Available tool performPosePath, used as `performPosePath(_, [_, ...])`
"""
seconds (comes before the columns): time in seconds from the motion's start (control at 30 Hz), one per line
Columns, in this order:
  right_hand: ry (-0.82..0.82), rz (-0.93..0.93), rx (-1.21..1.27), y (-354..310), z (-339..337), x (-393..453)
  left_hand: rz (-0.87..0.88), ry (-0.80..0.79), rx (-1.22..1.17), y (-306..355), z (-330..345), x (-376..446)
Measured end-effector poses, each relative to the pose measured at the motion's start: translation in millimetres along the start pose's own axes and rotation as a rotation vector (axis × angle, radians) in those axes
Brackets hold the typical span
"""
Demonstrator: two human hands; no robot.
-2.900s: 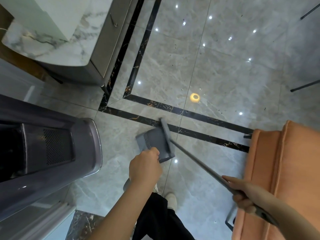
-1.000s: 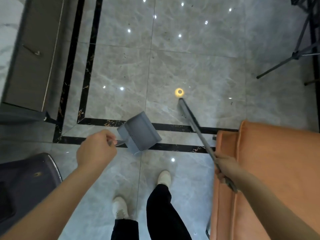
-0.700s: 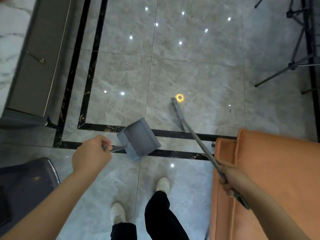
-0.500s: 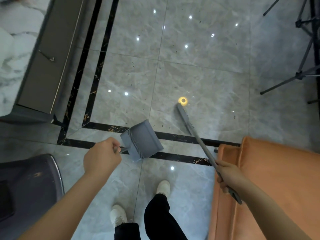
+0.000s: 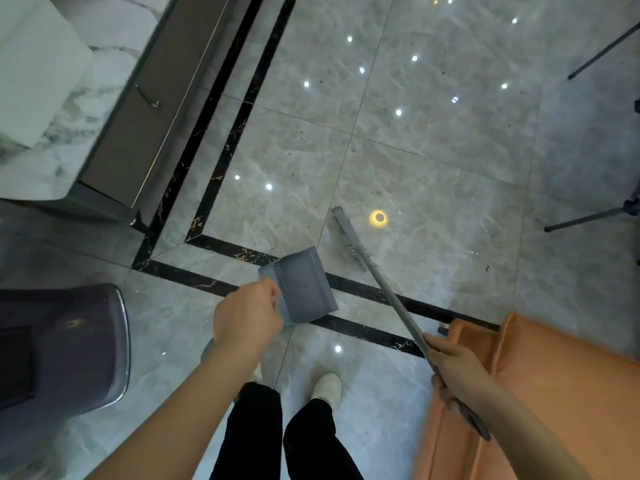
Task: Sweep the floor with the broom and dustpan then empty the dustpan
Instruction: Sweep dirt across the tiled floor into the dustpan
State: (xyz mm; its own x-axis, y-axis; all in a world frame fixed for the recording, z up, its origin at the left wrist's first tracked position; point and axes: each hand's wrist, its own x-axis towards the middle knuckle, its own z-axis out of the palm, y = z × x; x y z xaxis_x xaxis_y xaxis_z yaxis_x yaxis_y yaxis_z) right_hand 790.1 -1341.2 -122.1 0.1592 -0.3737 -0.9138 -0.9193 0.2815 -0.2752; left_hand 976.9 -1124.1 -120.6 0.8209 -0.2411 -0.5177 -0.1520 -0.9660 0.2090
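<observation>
— From the head view, what do your hands have?

— My left hand (image 5: 246, 315) is curled round the dustpan (image 5: 300, 285) handle; the pan hangs just ahead of it. My right hand (image 5: 456, 370) grips the broom (image 5: 375, 275) pole, with the bristle head on the floor (image 5: 433, 161) well ahead, between both hands.

— Anything nearby?

— An orange sofa (image 5: 554, 393) sits right beside my right hand.

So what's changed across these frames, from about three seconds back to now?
The broom head has swung from against the dustpan out onto the open tile beyond the black border, near the yellow light spot. The camera view also shifted. Unchanged: the left hand grips the dustpan, held in the air, and the right hand grips the broom handle beside the orange seat.
</observation>
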Motion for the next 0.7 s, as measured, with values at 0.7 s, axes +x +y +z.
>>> performPosePath(0.7, [-0.143,0.211,0.026,-30,41,-13,0.064,-0.062,-0.021,-2,-14,1])
